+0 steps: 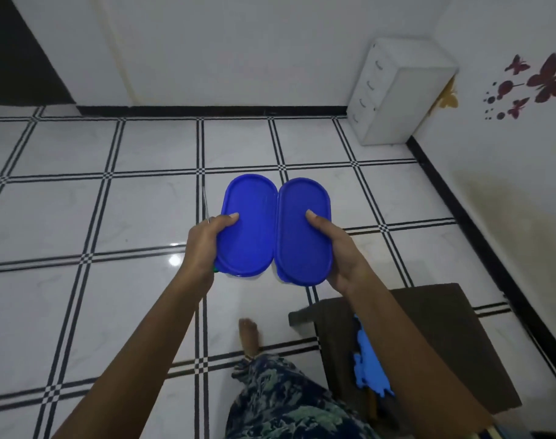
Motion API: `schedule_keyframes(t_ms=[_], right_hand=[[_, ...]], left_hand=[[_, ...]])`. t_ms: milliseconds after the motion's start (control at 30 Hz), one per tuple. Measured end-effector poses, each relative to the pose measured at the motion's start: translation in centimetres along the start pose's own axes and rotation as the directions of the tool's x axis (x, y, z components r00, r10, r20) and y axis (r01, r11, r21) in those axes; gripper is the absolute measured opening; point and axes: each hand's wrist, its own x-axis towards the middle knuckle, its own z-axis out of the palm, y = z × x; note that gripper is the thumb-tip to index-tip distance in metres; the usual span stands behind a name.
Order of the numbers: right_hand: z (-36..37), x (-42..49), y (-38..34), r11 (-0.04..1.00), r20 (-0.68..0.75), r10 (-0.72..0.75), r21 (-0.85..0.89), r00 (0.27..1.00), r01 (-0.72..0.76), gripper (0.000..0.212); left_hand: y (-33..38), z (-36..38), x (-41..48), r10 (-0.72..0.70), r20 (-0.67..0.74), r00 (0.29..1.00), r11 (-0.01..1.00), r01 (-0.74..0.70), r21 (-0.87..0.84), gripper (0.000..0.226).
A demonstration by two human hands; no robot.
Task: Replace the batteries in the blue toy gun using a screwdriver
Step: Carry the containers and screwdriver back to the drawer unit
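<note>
- The blue toy gun (pixel 370 365) lies on the brown stool (pixel 444 327), below our right arm.
- Our left hand (pixel 203 248) grips one blue lidded container (pixel 248 226) plus a thin screwdriver (pixel 206 202); our right hand (pixel 340 248) clasps the other container (pixel 303 232).
- We judge we're bringing supplies; next, set them down beside the gun.

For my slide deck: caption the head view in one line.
Each hand, left hand and right hand, holds one blue oval plastic container side by side above the tiled floor.

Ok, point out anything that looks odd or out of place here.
The light-blue plastic toy gun lies untouched on the brown stool. Each hand holds a blue oval plastic container: left hand, which also grips a thin metal tool, and right hand.
</note>
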Motion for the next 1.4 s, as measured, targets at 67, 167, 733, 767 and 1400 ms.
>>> schedule_keyframes(t_ms=[67,167,733,767,1400], right_hand=[[-0.1,3.9,-1.6,1.0,-0.023,-0.009,0.003,1.0,0.009,0.044],[0.1,11.2,-6.0,1.0,-0.027,-0.021,-0.023,0.999,0.021,0.045],[-2.0,51.2,-37.9,0.994,-0.136,-0.052,0.085,0.989,0.063,0.038],[-2.6,54.1,-40.2,0.994,-0.16,-0.038,0.098,0.986,0.055,0.037],[-16.9,94.6,-73.5,0.909,-0.402,-0.017,0.375,0.915,0.181,0.039]], left_hand=[[1.2,1.2,4.2,-0.01,-0.008,1.0,1.0,0.01,0.016,0.026],[4.0,3.9,11.7,-0.006,-0.001,1.0,1.0,0.006,0.009,0.024],[22.2,27.8,56.9,0.011,0.14,0.99,0.996,-0.023,0.085,0.019],[23.2,30.0,60.5,-0.01,0.151,0.989,0.995,-0.005,0.098,0.022],[36.5,68.7,107.2,-0.152,0.401,0.904,0.968,0.053,0.246,0.032]])
